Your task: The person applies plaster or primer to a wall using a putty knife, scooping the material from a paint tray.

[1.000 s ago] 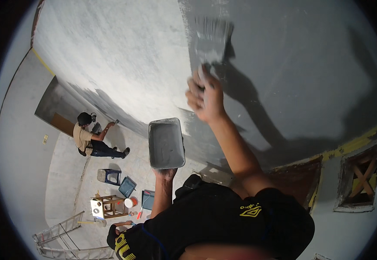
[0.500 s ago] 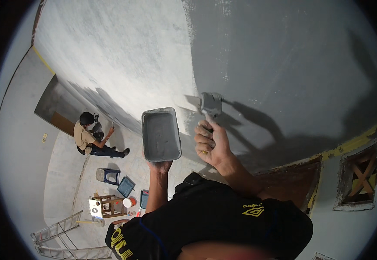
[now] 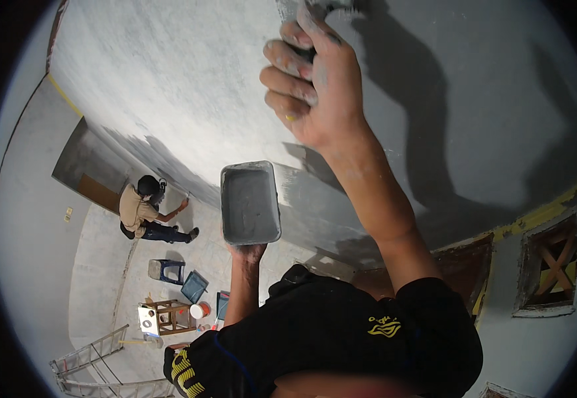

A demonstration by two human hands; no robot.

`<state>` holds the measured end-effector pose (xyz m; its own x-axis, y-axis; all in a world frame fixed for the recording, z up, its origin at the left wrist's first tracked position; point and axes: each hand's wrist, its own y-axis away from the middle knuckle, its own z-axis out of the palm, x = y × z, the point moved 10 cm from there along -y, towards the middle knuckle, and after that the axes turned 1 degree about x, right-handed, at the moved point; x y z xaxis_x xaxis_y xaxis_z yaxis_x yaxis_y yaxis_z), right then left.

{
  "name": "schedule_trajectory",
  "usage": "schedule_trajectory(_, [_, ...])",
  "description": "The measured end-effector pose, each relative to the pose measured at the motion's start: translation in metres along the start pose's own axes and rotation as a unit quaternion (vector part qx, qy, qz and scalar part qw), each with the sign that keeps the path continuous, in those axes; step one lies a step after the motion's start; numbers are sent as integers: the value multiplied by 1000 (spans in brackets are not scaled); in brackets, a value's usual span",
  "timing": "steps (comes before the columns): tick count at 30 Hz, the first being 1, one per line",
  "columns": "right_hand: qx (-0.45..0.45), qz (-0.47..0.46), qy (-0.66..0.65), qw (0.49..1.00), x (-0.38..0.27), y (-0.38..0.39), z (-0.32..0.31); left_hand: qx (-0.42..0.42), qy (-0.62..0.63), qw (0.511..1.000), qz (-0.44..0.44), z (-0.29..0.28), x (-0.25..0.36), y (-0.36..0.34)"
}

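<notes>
My left hand (image 3: 247,253) holds a rectangular paint tray (image 3: 225,219) from below, its fingers mostly hidden under it. Grey paint (image 3: 252,205) covers the inside of the tray. High up, my right hand (image 3: 321,86) is closed around the handle of a paintbrush, with paint smears on the fingers. The brush head (image 3: 341,8) is at the wall by the top edge of the view and only partly seen. Dark grey paint covers the right part of the wall (image 3: 169,66); its left part is pale and streaky.
Farther left, another person (image 3: 139,209) works low at the same wall. On the floor are a blue stool (image 3: 171,270), a blue tray (image 3: 194,285), a wooden stool (image 3: 175,315), a white-and-red bucket (image 3: 199,310) and a ladder (image 3: 96,355). A framed vent (image 3: 553,265) is at right.
My right hand has risen with the paintbrush from beside the tray to high on the wall. The tray in my left hand has barely shifted. The other person has moved slightly right.
</notes>
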<state>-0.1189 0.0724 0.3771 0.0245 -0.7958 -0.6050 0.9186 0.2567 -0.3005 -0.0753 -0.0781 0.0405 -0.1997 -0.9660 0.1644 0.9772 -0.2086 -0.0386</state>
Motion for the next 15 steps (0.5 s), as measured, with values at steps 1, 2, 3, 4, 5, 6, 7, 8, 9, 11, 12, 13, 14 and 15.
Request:
schedule_trajectory(1, [-19,-21,32,999,-7,-8,5,-3,1,1000,-1,1,-1,1])
schedule_trajectory(2, [-20,-23,35,999,-11,-13,2,-6,10,1000,1,2,-1,1])
schedule_trajectory(3, [-53,-29,57,997,-15,-15,3,-8,18,1000,4,2,-1,1])
schedule_trajectory(4, [-87,-33,79,992,-16,-16,5,-10,19,1000,5,3,0,1])
schedule_trajectory(5, [-93,-29,98,990,-14,-15,-3,-8,29,1000,2,1,0,2])
schedule_trajectory(6, [-93,-27,100,990,-9,-13,-14,-5,38,999,-2,-1,0,2])
schedule_trajectory(7, [-67,-3,99,993,-2,-8,-31,-6,40,999,-6,2,-4,-1])
schedule_trajectory(8, [-42,23,95,994,11,-3,-49,27,16,1000,-1,0,-4,-2])
schedule_trajectory(9, [-25,29,84,996,23,1,-72,59,-9,998,2,-2,-5,-2])
schedule_trajectory(11, [11,43,35,998,51,15,-116,53,-12,998,-7,8,-9,-4])
schedule_trajectory(12, [26,54,-4,998,71,26,-130,47,-17,999,-7,10,-9,-6])
schedule_trajectory(13, [47,62,-12,997,88,38,-139,48,-17,999,-7,7,-8,-9])
schedule_trajectory(14, [72,69,-20,995,105,54,-147,51,-16,999,0,-1,-5,-9])
schedule_trajectory(15, [75,68,-21,995,118,67,-151,51,-15,999,5,-4,-3,-9])
